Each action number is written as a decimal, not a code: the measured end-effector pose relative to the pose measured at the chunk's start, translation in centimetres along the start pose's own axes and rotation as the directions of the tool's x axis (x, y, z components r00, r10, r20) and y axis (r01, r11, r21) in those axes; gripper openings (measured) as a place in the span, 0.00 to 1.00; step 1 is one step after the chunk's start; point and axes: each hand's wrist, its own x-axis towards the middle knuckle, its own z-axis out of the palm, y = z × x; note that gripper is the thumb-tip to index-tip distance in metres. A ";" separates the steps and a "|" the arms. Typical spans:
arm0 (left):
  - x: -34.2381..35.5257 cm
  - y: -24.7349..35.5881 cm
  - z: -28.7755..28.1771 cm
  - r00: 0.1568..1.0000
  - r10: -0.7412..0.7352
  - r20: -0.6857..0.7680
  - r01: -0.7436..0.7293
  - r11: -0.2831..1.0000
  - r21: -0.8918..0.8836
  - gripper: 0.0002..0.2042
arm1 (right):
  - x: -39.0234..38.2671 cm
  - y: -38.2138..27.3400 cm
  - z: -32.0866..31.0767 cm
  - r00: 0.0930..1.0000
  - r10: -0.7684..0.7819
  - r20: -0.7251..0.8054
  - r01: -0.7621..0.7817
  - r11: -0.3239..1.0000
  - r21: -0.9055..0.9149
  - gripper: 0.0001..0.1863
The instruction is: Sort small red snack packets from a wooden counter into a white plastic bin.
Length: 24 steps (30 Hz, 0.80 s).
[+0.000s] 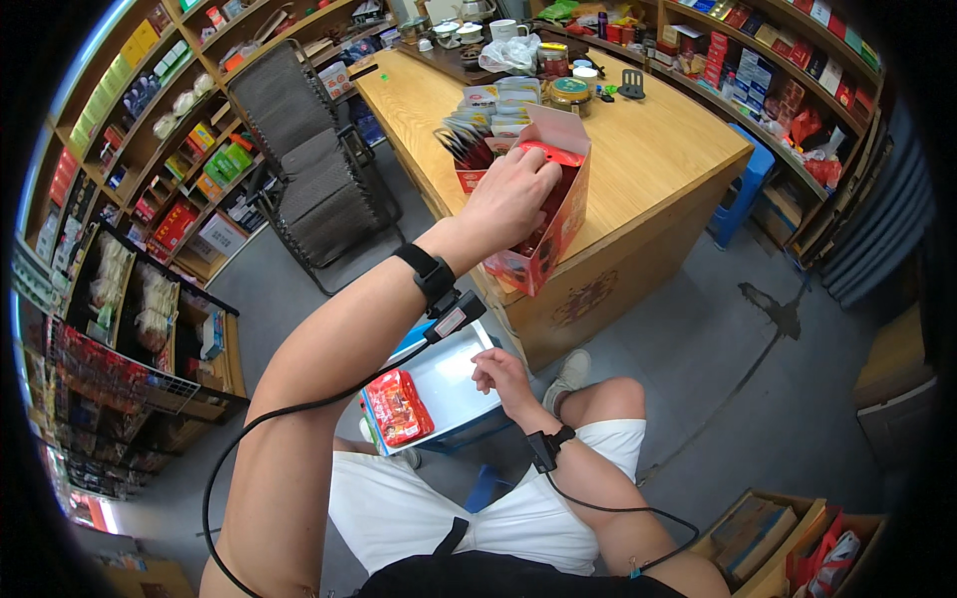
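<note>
L hand (516, 189) is over the mouth of a red carton (568, 227), fingers bent down & close together, tips partly hidden by the hand itself, so can't tell if they're pinching anything. Carton sits upright at the near edge of the wooden table (653, 149), prob. put there b/c it's in easy reach from a seat; its pale flap (561, 126) stands up, which leaves the top free for the hand. R hand (505, 379) hangs lower, fingers loosely curled, not pressed tight, nothing seen in it, near the white tray (454, 371) by the knees. A shiny red pack (399, 407) lies in the tray's near L part, prob. kept close at lap height for handiness. Just L of the carton, a bunch of packets (477, 148) stands on edge, packed in rows, likely so each is easy to grab. Farther back: a squat jar (571, 94) w/ a dark-green lid & a white plastic bag (510, 56). Off L of the table, a grey recliner (319, 189), then stocked shelves (164, 149) beyond.
</note>
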 end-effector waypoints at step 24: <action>0.1 -2.1 -0.4 0.922 0.162 0.351 -0.166 0.986 -0.018 0.11 | 0.0 1.0 -0.8 0.998 0.059 0.001 -0.059 0.998 0.008 0.09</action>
